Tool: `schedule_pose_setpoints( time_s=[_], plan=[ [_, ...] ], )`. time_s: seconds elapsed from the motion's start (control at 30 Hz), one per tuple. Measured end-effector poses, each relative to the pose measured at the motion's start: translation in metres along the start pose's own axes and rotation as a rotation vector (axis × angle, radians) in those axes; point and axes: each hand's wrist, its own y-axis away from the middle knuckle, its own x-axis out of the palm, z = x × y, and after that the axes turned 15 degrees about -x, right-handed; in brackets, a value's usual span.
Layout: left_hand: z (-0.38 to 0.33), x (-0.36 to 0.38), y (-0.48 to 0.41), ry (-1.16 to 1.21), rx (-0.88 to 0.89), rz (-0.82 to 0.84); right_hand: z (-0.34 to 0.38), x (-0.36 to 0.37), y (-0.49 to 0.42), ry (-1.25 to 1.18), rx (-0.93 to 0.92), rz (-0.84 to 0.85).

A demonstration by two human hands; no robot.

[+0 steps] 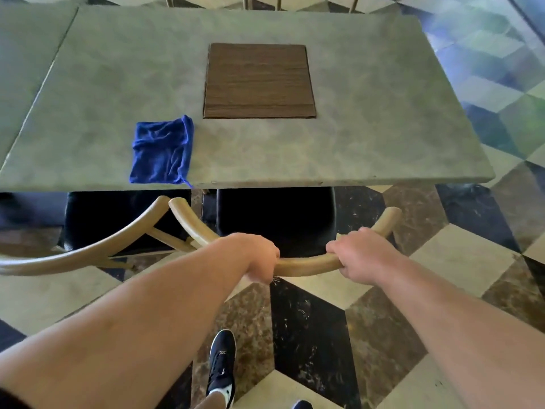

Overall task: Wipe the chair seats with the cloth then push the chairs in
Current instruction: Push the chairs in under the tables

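Hands on the chair, both of them: the left hand (259, 256) is wrapped over the curved tan wooden back rail (306, 265) of the right-hand chair, fingers (265, 276) curled shut around it, and the right hand (361, 255) grips the same rail a little further along, fingers (334, 247) closed over the top. Bare forearms reach in from the bottom corners of the head view. That chair's black padded seat (275, 219) sits partly under the near edge of the grey stone-look rectangular table (383, 113), its front lost in shadow beneath the top. Beside it, to the left, the second tan wooden chair (88, 252) with a black seat stands close enough that the two rail ends nearly meet; whether they touch I cannot tell. Up on the table, the crumpled blue cloth (162, 150) lies flat at the near edge, towards the near left corner, one tip hanging just over the lip. A brown wood-grain square inset (259, 81) marks the table's middle. Below, a black sneaker with a white sock (222, 367) is planted on the patterned cube-tile marble floor (309, 335).
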Motion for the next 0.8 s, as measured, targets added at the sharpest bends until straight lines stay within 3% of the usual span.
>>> schedule_pose_setpoints(
  time_s=[0.4,0.53,0.67,0.8],
  plan=[
    [0.028,-0.009,-0.026,0.022,0.002,-0.032,-0.009,-0.012,-0.039,0.044,-0.003,0.027],
    [0.052,0.005,-0.014,0.068,-0.007,-0.182,0.006,-0.015,-0.046,-0.004,0.022,0.045],
    [0.121,0.031,0.003,0.044,-0.03,-0.433,0.027,-0.015,-0.057,-0.018,0.064,0.039],
    [0.215,0.065,0.03,0.15,-0.261,-0.7,0.043,-0.014,-0.062,-0.019,0.137,0.059]
  ],
)
